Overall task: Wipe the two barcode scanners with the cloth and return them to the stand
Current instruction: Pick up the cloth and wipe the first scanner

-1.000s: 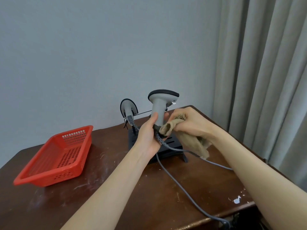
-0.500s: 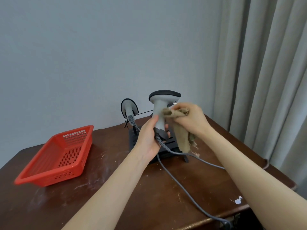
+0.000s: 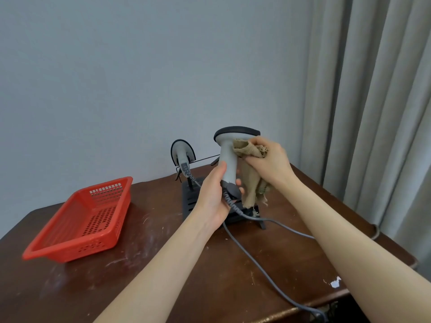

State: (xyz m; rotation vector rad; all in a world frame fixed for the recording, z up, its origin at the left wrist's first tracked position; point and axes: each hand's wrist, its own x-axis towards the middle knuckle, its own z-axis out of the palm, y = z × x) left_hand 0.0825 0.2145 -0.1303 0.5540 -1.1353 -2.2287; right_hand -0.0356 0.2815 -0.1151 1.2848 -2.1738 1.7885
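Head view, grey black-topped scanner (image 3: 228, 157) upright, frayed tan cloth (image 3: 250, 173)

We saw of ourselves only the left forearm (image 3: 158, 271) and the right forearm (image 3: 345, 248), ending in the left grip (image 3: 211, 199) and the right grip (image 3: 268, 164). Both arms were bare along all the length that showed, from the lower edge of the view to the fingertips. They were slim and narrowed toward the wrists. The fingers (image 3: 253, 162) were slender, and the right grip's knuckles stood out as a low ridge. The nails were too small to make out.
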